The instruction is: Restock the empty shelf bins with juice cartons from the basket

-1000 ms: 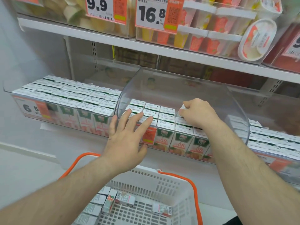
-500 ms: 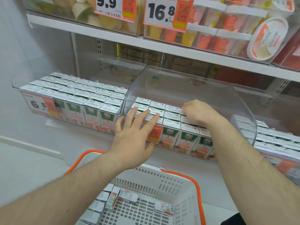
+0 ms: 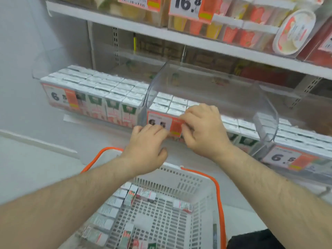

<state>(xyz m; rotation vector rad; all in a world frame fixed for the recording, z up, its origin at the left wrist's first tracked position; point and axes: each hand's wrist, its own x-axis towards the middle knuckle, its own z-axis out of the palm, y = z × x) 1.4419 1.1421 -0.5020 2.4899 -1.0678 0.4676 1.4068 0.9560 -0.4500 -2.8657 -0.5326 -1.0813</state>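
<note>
The clear middle bin (image 3: 206, 87) on the shelf holds rows of white-topped juice cartons (image 3: 170, 103). An orange and white price tag (image 3: 161, 123) sits on its front. My left hand (image 3: 147, 142) has its fingers curled at the tag's lower left edge. My right hand (image 3: 204, 128) pinches the tag's right edge, covering some front cartons. Below my arms stands the white basket (image 3: 179, 177) with orange handles, holding several loose juice cartons (image 3: 145, 194), mostly along its left side.
A full bin of cartons (image 3: 93, 90) stands to the left and another (image 3: 296, 139) to the right, each with a 6.5 tag. The upper shelf (image 3: 197, 42) carries cups and tubs close overhead. A white wall closes the left side.
My right hand came off the carton tops and down to the bin's front. My left hand curled from flat fingers onto the tag. The tag now shows its face on the bin front.
</note>
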